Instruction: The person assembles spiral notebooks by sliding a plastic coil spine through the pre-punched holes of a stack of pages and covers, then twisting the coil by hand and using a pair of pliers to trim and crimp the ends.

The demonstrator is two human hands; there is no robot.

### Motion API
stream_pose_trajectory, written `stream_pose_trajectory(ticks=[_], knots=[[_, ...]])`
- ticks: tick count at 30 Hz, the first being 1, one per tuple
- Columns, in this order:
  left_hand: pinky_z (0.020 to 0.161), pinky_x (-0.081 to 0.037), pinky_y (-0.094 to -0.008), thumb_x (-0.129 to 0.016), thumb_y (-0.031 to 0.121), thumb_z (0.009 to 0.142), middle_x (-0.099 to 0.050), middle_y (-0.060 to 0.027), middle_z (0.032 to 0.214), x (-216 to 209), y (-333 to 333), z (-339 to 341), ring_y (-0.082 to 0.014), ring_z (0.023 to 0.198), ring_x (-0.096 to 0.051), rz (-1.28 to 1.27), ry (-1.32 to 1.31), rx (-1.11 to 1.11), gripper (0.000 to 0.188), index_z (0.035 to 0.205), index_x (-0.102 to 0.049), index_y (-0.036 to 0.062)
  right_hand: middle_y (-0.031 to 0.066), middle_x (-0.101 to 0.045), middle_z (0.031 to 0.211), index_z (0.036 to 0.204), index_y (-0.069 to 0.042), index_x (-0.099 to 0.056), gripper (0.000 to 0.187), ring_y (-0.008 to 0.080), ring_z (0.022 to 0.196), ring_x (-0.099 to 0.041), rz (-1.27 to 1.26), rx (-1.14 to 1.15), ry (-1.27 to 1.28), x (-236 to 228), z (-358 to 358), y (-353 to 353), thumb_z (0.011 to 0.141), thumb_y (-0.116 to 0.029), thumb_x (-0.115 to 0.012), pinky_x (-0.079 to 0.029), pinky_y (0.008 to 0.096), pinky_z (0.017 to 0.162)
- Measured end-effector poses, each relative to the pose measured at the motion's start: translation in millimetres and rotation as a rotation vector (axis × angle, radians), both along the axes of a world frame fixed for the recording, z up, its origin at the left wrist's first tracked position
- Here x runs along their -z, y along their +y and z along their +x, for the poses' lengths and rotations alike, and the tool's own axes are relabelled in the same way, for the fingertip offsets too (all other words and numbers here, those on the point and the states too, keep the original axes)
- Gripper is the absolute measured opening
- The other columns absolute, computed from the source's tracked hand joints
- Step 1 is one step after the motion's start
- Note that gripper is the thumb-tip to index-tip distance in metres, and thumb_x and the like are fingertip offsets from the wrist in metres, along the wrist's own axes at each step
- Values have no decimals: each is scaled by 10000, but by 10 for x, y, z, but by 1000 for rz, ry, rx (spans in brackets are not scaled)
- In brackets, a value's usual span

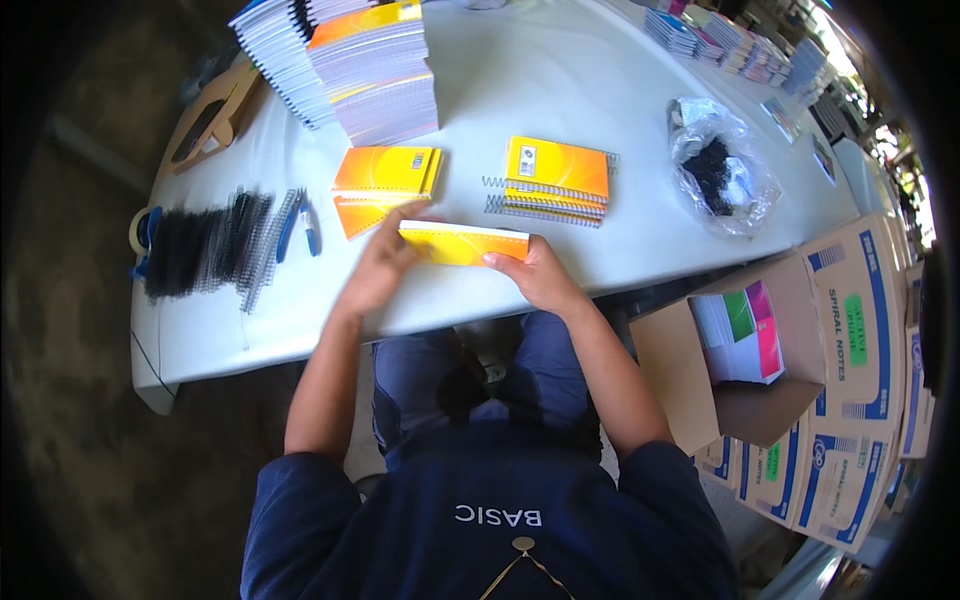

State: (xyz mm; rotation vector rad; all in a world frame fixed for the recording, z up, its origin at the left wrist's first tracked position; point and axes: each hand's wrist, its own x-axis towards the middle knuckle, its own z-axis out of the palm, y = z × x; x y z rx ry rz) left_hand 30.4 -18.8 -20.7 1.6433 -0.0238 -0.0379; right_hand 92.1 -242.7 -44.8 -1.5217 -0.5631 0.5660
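Note:
Just above the table's front edge I hold a small notebook (pixel 450 247) with a yellow-orange cover and a row of punched holes; no coil shows on it. My right hand (pixel 543 275) grips its right end, thumb on the cover. Around the left end is my left hand (pixel 382 262), its fingers partly hidden behind the pages. Beyond it lie unbound yellow-orange notebooks (pixel 385 170) in two small piles. Farther right, several similar notebooks (pixel 560 170) are stacked with metal spiral coils along their edges. Loose black and silver coils (pixel 210 245) lie in rows at the left.
Tall paper stacks (pixel 385 85) stand at the back left, near a cardboard piece (pixel 215 120). Blue-and-white tools (pixel 308 235) lie beside the coils. A plastic bag (pixel 745 190) with black scraps sits right. An open carton (pixel 670 365) holds notebooks beside the table's right front edge.

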Motion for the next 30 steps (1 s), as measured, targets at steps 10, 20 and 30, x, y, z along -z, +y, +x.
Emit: stream_pose_trajectory(ticks=[10, 20, 30], knots=[[893, -407, -388, -565, 102, 821, -593, -145, 1048, -214, 577, -71, -304, 1033, -546, 1275, -71, -472, 207, 1021, -590, 55, 89, -602, 1155, 1168, -12, -572, 343, 129, 1016, -550, 96, -3, -159, -105, 13, 129, 825, 10, -584, -434, 251, 894], [782, -467, -423, -527, 418, 857, -655, -117, 952, -371, 1599, -318, -335, 910, -607, 1337, 324, -762, 303, 1009, -670, 198, 95, -614, 1139, 1174, -23, -580, 321, 143, 1060, -545, 139, -44, -245, -118, -58, 116, 856, 0, -544, -418, 256, 912], [644, -399, -286, -479, 232, 895, -510, -60, 746, -546, 640, -368, -154, 675, -474, 496, -27, -187, 272, 1000, -566, -3, 98, -624, 1116, 1173, -16, -579, 319, 135, 1015, -559, 126, 47, -253, -166, -102, 132, 856, -3, -547, -430, 251, 886]])
